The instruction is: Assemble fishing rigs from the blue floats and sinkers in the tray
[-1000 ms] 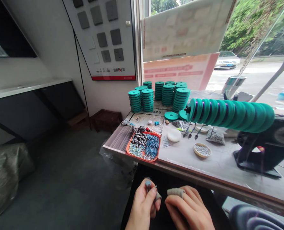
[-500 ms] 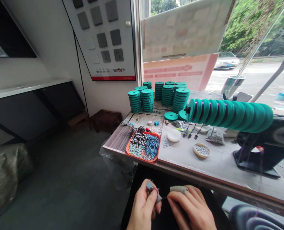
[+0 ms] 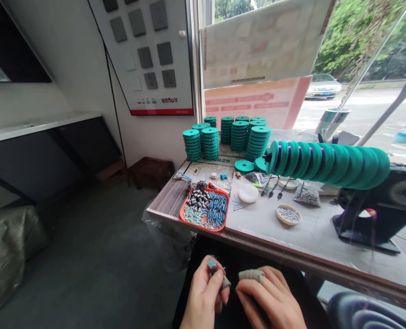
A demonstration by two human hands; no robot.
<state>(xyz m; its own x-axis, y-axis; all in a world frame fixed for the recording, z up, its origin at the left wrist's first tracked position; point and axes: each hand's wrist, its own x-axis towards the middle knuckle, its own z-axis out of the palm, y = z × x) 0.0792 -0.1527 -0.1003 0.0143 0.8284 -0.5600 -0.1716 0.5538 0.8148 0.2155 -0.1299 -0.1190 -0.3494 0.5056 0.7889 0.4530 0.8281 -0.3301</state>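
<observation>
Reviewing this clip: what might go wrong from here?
The small blue piece pinched in the left hand could slip; it is held over the dark lap, where it might be hard to spot.

The orange tray sits at the front edge of the table, heaped with small parts, so a bump might spill some.

The shallow dish of grey bits shows no lid and could scatter if knocked.
</observation>
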